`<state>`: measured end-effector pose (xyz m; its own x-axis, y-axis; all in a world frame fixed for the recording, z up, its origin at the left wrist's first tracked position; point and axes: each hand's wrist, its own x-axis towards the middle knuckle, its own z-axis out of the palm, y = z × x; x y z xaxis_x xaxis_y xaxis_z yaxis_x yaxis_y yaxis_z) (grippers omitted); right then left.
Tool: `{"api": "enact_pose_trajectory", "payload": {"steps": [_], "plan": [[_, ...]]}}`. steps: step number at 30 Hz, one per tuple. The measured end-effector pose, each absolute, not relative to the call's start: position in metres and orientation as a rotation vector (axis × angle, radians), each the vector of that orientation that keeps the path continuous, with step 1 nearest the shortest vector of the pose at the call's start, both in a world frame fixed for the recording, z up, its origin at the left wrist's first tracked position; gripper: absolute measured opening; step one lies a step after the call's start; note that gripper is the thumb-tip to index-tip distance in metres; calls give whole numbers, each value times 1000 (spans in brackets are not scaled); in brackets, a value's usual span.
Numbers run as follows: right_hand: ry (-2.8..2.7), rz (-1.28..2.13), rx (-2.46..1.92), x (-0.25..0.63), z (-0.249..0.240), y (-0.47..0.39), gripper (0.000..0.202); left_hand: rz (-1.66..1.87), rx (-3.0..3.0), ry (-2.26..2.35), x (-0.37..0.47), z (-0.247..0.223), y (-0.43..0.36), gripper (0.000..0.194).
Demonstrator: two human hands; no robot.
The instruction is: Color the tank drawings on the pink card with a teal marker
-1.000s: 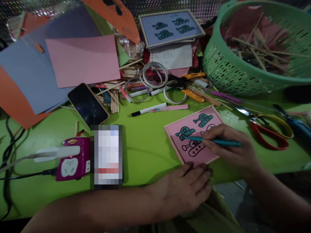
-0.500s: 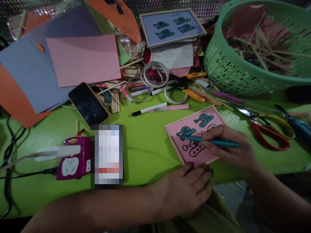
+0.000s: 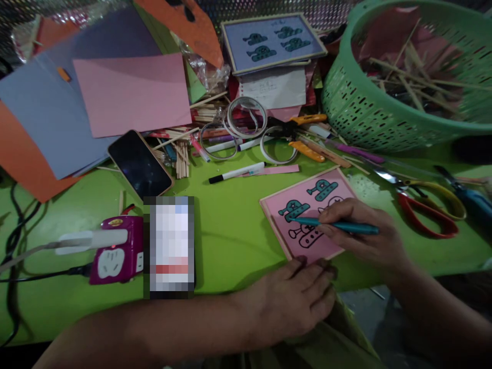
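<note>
A teal marker (image 3: 351,226) is pinched in my right hand (image 3: 369,236), its tip touching the upper-left tank drawing on a pink card (image 3: 277,236). Thin wooden strips edge the card, which lies tilted on the green table. Two of its tanks are coloured teal, while another below them shows only black outlines. A further outlined drawing at the right is partly covered by my right fingers. My left hand (image 3: 295,297) lies at the card's near edge, fingers extended and slightly apart, fingertips against the border.
A framed blue card (image 3: 274,61) with teal tanks lies at the back. Right of it stands a green basket (image 3: 384,123) of sticks. Red-yellow scissors (image 3: 426,215), tape rolls (image 3: 246,118), a capped marker (image 3: 238,173), a dark phone (image 3: 140,166), a blurred-out screen (image 3: 171,246) and a purple socket block (image 3: 132,236) surround the card.
The marker tip has shifted very slightly on the upper-left tank. My left hand and the card have stayed in place.
</note>
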<state>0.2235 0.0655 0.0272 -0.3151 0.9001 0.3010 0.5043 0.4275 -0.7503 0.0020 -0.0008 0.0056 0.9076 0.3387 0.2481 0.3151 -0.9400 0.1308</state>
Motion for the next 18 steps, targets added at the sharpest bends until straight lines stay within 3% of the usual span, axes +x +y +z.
{"api": "enact_pose_trajectory", "payload": {"steps": [18], "plan": [[-1945, 664, -1217, 222, 29, 65, 15, 254, 2978, 431, 2, 7, 0, 41]]}}
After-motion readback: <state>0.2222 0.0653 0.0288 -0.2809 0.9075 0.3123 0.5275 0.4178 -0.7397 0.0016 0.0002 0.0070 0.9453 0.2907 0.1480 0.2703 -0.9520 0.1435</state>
